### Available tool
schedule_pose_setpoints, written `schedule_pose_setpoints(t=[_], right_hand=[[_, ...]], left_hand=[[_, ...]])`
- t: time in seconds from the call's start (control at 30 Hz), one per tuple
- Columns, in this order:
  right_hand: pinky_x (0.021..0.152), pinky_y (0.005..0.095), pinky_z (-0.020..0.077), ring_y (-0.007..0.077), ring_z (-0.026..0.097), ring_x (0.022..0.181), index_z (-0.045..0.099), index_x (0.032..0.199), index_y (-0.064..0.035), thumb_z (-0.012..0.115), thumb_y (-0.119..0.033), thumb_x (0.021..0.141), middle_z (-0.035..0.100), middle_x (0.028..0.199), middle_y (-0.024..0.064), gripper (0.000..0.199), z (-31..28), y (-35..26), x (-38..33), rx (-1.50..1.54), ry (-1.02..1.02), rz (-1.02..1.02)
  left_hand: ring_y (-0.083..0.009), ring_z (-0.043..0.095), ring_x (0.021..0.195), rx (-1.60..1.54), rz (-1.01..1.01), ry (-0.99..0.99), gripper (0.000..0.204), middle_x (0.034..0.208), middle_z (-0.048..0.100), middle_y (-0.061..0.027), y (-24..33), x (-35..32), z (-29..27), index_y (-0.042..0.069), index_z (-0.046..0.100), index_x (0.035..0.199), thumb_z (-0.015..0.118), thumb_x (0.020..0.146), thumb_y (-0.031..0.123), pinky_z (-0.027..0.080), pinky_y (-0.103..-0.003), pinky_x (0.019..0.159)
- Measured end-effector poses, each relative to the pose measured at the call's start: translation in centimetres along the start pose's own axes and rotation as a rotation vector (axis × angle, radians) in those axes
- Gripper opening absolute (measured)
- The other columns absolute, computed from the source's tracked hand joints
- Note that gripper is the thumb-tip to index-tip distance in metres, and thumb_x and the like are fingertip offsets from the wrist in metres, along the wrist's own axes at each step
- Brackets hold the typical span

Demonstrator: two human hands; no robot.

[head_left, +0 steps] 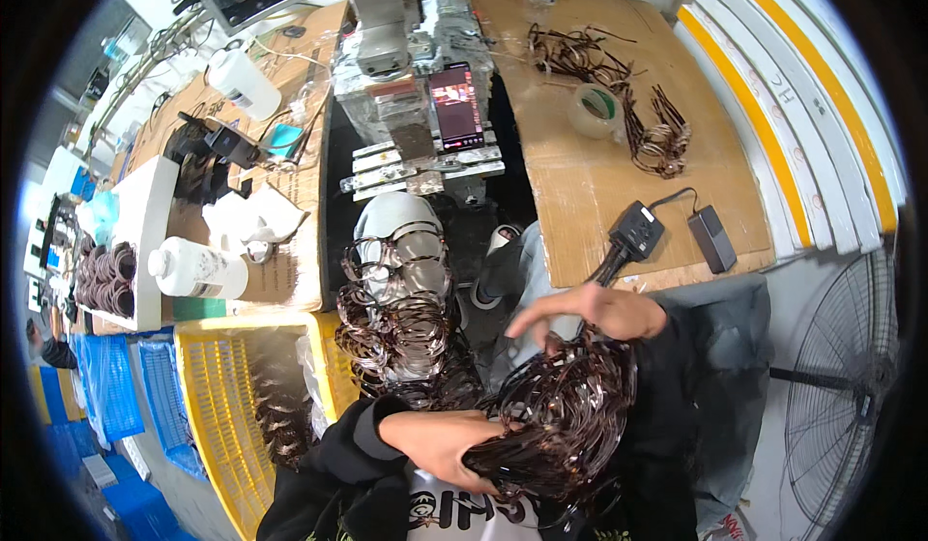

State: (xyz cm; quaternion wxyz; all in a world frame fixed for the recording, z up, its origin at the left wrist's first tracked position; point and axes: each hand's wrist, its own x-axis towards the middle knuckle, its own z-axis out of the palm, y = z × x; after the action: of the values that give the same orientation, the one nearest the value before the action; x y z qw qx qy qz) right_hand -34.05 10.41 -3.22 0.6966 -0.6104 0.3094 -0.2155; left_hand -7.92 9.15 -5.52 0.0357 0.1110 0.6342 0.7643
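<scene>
A large bundle of thin, glossy brown looped pieces (570, 415) lies against my body; they look like eyeglass frames. My left hand (445, 444) is closed around the bundle's lower left side, its fingertips hidden among the pieces. Over the top edge of the bundle, my right hand (604, 314) reaches leftward with its fingers stretched and apart, slightly blurred. More brown frames (401, 323) are piled in front of me, some lying over a light grey rounded surface (391, 214).
Ahead stands a metal machine (377, 77) with a lit phone (456, 106) on it. A yellow crate (222, 425) holds brown pieces at my left. On the right table are loose frames (662, 140), a tape roll (594, 111) and a black adapter (710, 236). A fan (841, 386) stands far right.
</scene>
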Motion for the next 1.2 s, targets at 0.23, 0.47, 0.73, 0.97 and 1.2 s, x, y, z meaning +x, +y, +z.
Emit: schedule_pose_setpoints(t=[0.23,0.47,0.73,0.97,1.2], right_hand=[[0.102,0.0411,0.0376,0.0314,0.047,0.119,0.032,0.127,0.0137,0.012,-0.078,0.076,0.042,0.127,0.0309,0.107,4.7,7.5,-0.3,1.012,0.214,-0.567],[0.091,0.0392,0.041,0.0307,0.052,0.108,0.043,0.121,0.0064,0.032,-0.052,0.08,0.05,0.115,0.0247,0.072,4.4,8.9,6.6,1.004,0.591,-0.524],[0.079,0.0371,0.045,0.0299,0.059,0.095,0.055,0.113,-0.0019,0.055,-0.021,0.083,0.058,0.101,0.0177,0.036,5.5,4.9,13.3,-0.357,0.753,-0.259],[0.082,0.0321,0.0458,0.0211,0.059,0.093,0.058,0.112,-0.0005,0.051,-0.034,0.093,0.06,0.102,0.0111,0.039,8.4,5.3,12.0,-0.096,0.59,-0.356],[0.096,0.0327,0.0385,0.0195,0.052,0.108,0.048,0.119,0.0049,0.063,-0.014,0.084,0.053,0.116,0.0129,0.042,9.4,3.6,9.2,0.115,1.049,-0.253]], left_hand=[[-0.0257,0.06,0.07,0.096,0.026,0.276,0.044,0.081,0.06,-0.014,0.3,-1.5,0.6,-0.002,0.053,0.102,0.074,0.068,0.018,0.047,-0.035,0.063],[-0.0209,0.06,0.065,-0.143,0.021,0.56,0.056,0.077,0.061,-0.0123,6.4,-1.9,-2.5,-0.004,0.051,0.107,0.079,0.063,0.015,0.049,-0.031,0.057],[-0.0177,0.056,0.048,-0.126,0.407,1.144,0.062,0.067,0.057,-0.0094,12.7,-3.7,-8.0,-0.008,0.05,0.104,0.084,0.059,0.017,0.045,-0.028,0.041],[-0.0162,0.052,0.041,-0.109,0.381,0.999,0.065,0.074,0.055,-0.0113,10.6,-6.7,-11.7,-0.007,0.041,0.117,0.078,0.067,0.015,0.051,-0.031,0.04],[-0.0128,0.051,0.048,-0.221,0.373,0.872,0.031,0.072,0.055,-0.0084,7.4,-5.5,-13.0,-0.007,0.051,0.099,0.066,0.08,0.013,0.051,-0.03,0.048]])
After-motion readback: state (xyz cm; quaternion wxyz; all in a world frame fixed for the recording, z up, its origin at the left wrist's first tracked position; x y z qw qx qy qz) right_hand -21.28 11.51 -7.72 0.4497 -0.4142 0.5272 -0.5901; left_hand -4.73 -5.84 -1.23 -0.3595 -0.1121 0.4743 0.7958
